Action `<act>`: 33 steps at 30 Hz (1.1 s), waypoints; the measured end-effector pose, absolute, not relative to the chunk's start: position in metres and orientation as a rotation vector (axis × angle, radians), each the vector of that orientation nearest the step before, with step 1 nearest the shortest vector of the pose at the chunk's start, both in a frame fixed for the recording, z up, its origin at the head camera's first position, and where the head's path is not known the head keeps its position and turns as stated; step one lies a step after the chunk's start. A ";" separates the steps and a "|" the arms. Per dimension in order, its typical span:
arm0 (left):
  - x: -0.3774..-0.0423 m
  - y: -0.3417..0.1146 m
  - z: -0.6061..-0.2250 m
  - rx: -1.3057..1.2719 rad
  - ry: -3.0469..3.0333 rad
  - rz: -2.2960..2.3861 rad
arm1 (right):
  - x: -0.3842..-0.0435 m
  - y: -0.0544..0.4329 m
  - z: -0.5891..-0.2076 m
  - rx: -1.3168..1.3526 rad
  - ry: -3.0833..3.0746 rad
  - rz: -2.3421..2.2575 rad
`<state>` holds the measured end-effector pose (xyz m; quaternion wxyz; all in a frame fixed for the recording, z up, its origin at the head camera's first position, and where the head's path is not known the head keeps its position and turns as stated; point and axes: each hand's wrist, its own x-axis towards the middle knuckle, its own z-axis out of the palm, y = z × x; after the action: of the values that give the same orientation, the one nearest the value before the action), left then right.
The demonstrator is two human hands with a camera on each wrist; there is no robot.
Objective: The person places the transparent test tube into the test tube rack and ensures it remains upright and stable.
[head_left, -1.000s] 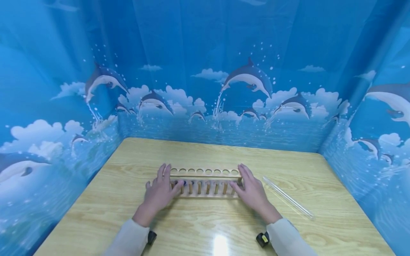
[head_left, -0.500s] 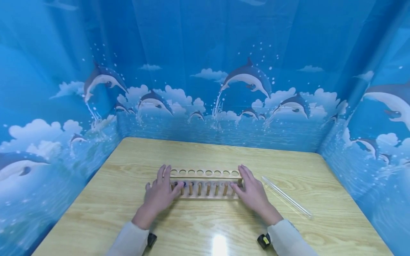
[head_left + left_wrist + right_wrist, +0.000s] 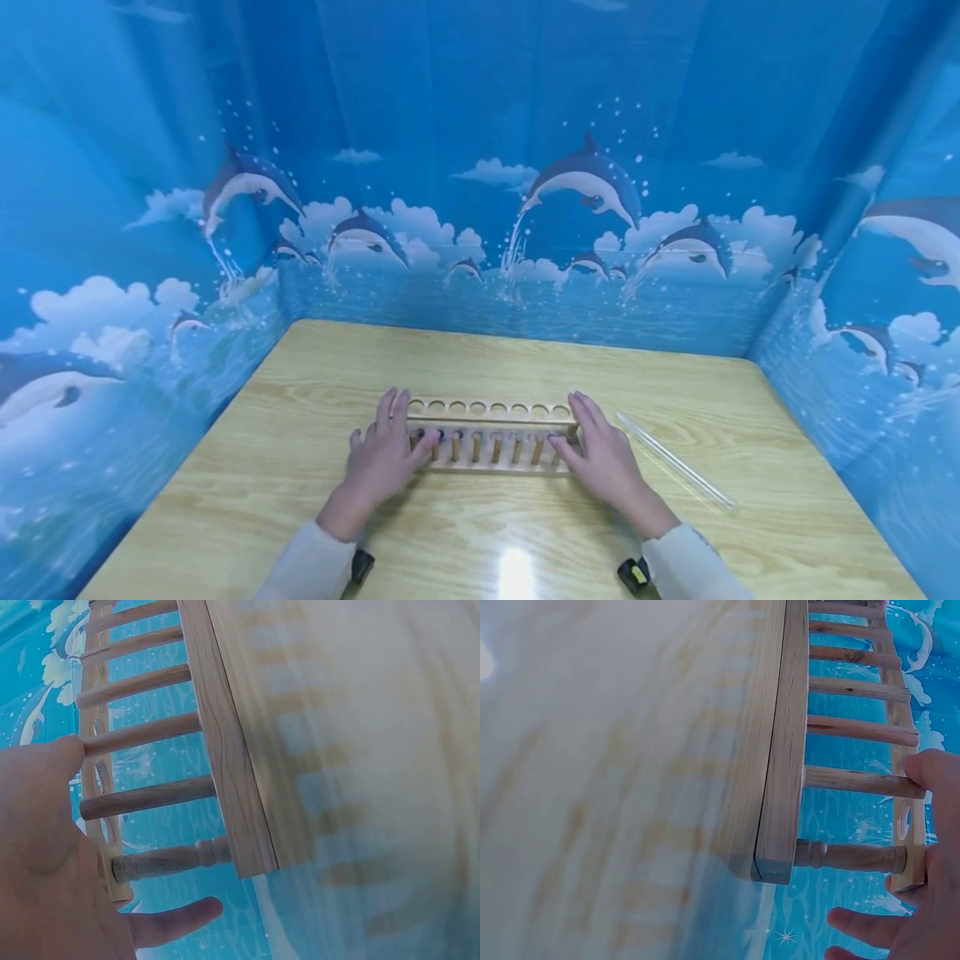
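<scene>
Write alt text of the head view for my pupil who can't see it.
A person's left hand and right hand hold opposite ends of a wooden rack with a holed top bar and pegs on a wood-grain table. A clear rod or tube lies to the right; a blue dolphin-print backdrop hangs behind.

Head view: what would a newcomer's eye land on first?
Probably the dolphin backdrop, bright blue and filling the upper half of the view. Then the wooden rack at lower centre, gripped at its left end by the left hand and at its right end by the right hand. Last, the clear tube lying on the table, right of the right hand.
</scene>
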<state>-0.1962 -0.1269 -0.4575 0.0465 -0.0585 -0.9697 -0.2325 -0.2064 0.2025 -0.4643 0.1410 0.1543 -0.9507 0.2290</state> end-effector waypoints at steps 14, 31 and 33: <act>-0.191 -0.124 -0.457 -0.177 -2.954 -0.707 | -0.201 0.205 -0.463 0.429 -2.742 0.624; -0.188 -0.110 -0.456 -0.166 -2.952 -0.706 | -0.191 0.217 -0.462 0.423 -2.744 0.576; -0.186 -0.109 -0.456 -0.164 -2.953 -0.684 | -0.190 0.219 -0.462 0.424 -2.742 0.571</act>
<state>-0.1863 -0.1087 -0.4559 0.0527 -0.0539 -0.9714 -0.2250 -0.1901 0.2186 -0.4623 0.1540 0.1480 -0.9564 0.1993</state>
